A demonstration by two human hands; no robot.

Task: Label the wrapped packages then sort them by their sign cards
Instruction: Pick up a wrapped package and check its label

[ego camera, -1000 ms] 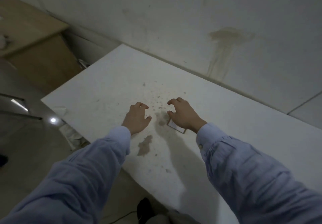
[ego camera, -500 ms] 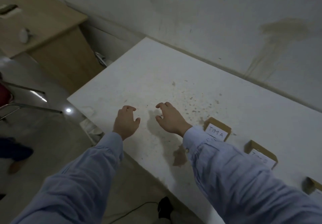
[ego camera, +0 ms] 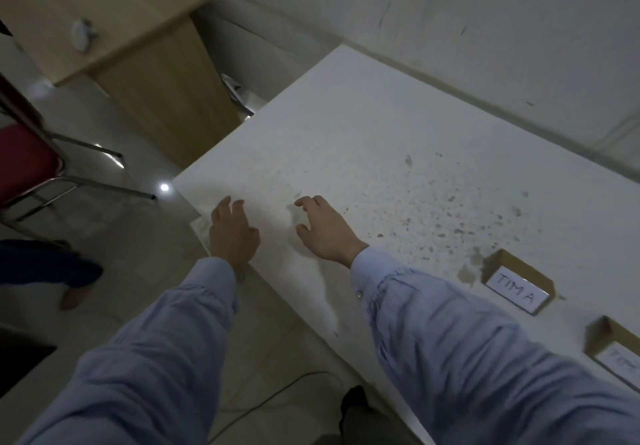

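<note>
The white, speckled tabletop (ego camera: 398, 139) runs diagonally across the view, with a wooden desk (ego camera: 138, 46) and a red-seated chair (ego camera: 24, 164) off to the left on the floor. Two brown sign cards lie near its right end, one (ego camera: 517, 287) reading "TIMA" and another (ego camera: 620, 351) cut by the frame edge. The left hand (ego camera: 233, 233) and right hand (ego camera: 322, 230) hover near the tabletop's left corner, each grip loosely open, fingers curled, holding nothing.

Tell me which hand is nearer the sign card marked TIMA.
Right. The right hand hovers over the white table, left of the TIMA card in the picture. The left hand is farther off, at the table's front-left edge.
</note>
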